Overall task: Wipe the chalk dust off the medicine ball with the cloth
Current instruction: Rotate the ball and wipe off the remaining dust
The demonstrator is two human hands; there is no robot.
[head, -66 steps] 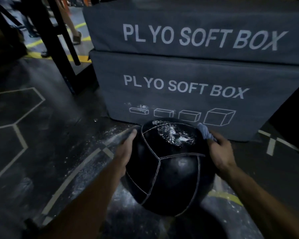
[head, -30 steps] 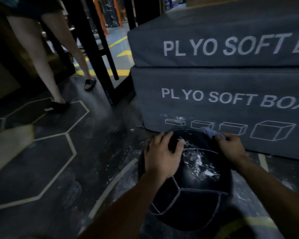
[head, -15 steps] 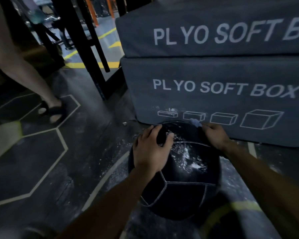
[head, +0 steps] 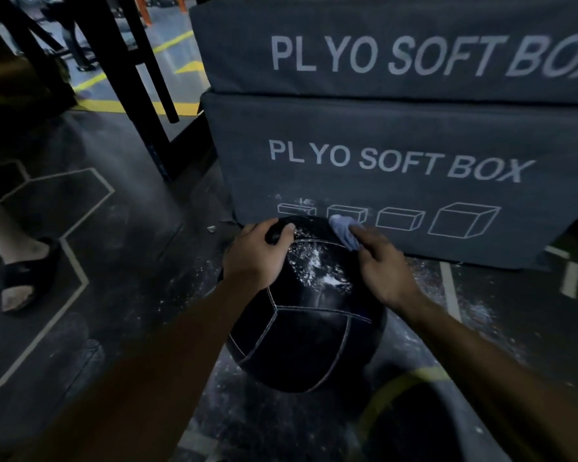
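Pinching cloth [head: 344, 230], right hand [head: 382, 266]

Both arms stretched forward and down. Left hand [head: 255, 258] spread flat on top of the medicine ball [head: 306, 331], fingers bent over its far side. Right hand [head: 382, 266] just beside, fingers pressing the cloth [head: 342, 230] onto the ball's top edge.
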